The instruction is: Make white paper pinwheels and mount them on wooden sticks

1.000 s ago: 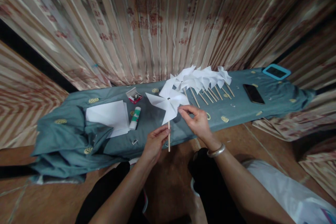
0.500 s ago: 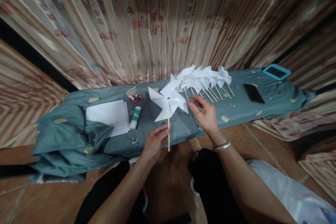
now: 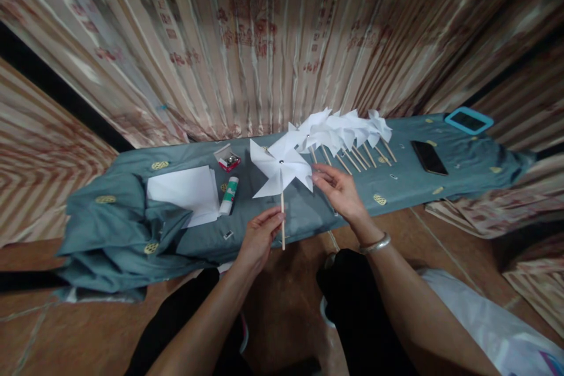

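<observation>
A white paper pinwheel [image 3: 288, 171] with a shiny pin at its centre stands upright above the cloth. My left hand [image 3: 259, 236] pinches its thin wooden stick [image 3: 282, 205] below the blades. At the pinwheel's right side is my right hand [image 3: 338, 189], its fingers partly spread at the edge of a blade; whether they touch the paper is hard to tell. Behind it, several finished white pinwheels [image 3: 337, 129] lie overlapping in a row, their sticks pointing toward me.
On the patterned green cloth [image 3: 247, 235] at left lie white paper sheets [image 3: 183, 188], a glue stick [image 3: 228, 195] and a small open box of pins [image 3: 228, 160]. A black phone [image 3: 429, 157] and a blue-framed device [image 3: 469, 121] are at right. A curtain [image 3: 264, 41] hangs behind.
The pinwheel's blades have turned slightly on the stick. My right hand has shifted a little beside the blade edge, while my left hand keeps its pinch. The view has moved slightly.
</observation>
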Available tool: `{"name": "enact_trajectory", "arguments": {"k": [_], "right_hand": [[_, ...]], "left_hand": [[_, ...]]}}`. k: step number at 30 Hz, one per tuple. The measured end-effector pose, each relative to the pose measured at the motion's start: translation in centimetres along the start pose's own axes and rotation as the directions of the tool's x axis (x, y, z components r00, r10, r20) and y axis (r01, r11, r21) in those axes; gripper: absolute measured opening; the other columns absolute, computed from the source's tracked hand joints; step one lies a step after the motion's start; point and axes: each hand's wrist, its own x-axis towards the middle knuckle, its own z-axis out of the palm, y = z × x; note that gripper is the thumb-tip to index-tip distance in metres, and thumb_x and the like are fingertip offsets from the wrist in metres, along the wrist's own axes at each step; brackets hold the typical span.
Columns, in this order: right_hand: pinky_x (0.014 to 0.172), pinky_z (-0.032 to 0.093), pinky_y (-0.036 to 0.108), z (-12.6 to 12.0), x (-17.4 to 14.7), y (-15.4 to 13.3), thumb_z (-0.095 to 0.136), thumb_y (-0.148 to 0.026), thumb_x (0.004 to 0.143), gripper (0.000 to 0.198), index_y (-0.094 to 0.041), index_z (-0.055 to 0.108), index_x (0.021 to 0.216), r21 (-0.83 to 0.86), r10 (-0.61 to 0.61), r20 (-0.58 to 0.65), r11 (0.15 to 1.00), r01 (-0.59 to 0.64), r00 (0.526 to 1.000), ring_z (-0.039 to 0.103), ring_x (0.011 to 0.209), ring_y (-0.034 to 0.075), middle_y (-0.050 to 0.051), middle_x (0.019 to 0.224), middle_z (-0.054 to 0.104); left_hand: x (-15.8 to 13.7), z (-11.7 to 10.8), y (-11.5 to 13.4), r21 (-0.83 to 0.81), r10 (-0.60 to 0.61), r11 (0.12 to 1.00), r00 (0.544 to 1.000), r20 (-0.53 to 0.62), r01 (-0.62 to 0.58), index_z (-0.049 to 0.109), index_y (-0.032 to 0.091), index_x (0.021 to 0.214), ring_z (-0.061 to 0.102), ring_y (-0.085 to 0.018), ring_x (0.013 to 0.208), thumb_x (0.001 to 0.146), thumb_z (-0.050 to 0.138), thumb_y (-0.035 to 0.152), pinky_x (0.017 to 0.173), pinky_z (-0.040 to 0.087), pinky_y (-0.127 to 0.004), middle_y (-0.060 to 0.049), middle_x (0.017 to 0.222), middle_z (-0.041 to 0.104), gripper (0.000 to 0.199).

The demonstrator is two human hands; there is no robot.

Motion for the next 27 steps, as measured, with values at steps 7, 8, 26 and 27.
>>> {"name": "enact_trajectory", "arguments": {"k": [7,8,26,27], "right_hand": [[0.068,0.055,0.032,0.8,-0.4,-0.3,0.079,-0.051,0.060,0.045,-0.017,0.071,0.089,0.078,0.092,-0.004,0.993,-0.091,0.996,0.068,0.067,0.018,0.004,0.073,0.074],[0.066,0.054,0.031,1.0,-0.5,-0.4,0.080,-0.050,0.058,0.045,-0.017,0.071,0.087,0.101,0.116,0.002,0.988,-0.115,0.993,0.067,0.064,0.017,0.004,0.070,0.074],[0.055,0.049,0.025,2.8,-1.0,-1.4,0.087,-0.046,0.045,0.047,-0.018,0.069,0.078,0.242,0.263,0.095,0.929,-0.279,0.960,0.061,0.054,0.012,-0.002,0.058,0.068],[0.055,0.049,0.025,2.9,-1.0,-1.4,0.088,-0.046,0.045,0.047,-0.018,0.069,0.078,0.244,0.269,0.096,0.927,-0.284,0.958,0.061,0.054,0.012,-0.001,0.058,0.068]], "left_hand": [[0.0,0.0,0.2,0.006,0.014,1.000,1.000,0.010,-0.014,0.077,0.015,0.077,0.062,-0.009,0.066,0.042,0.092,0.027,0.068,0.049,-0.022,-0.003,0.072,0.074,0.040],[0.0,0.0,0.2,0.008,0.015,1.000,1.000,0.010,-0.015,0.077,0.015,0.077,0.062,-0.009,0.065,0.042,0.092,0.027,0.068,0.049,-0.022,-0.003,0.072,0.074,0.039],[0.0,-0.1,0.2,0.003,0.007,1.000,1.000,0.011,-0.007,0.077,0.015,0.075,0.060,-0.009,0.064,0.043,0.091,0.026,0.068,0.047,-0.023,-0.002,0.069,0.072,0.038],[0.0,-0.2,0.2,0.007,0.009,1.000,1.000,0.011,-0.009,0.076,0.014,0.075,0.060,-0.009,0.064,0.043,0.091,0.026,0.068,0.047,-0.023,-0.002,0.069,0.071,0.037]]}}
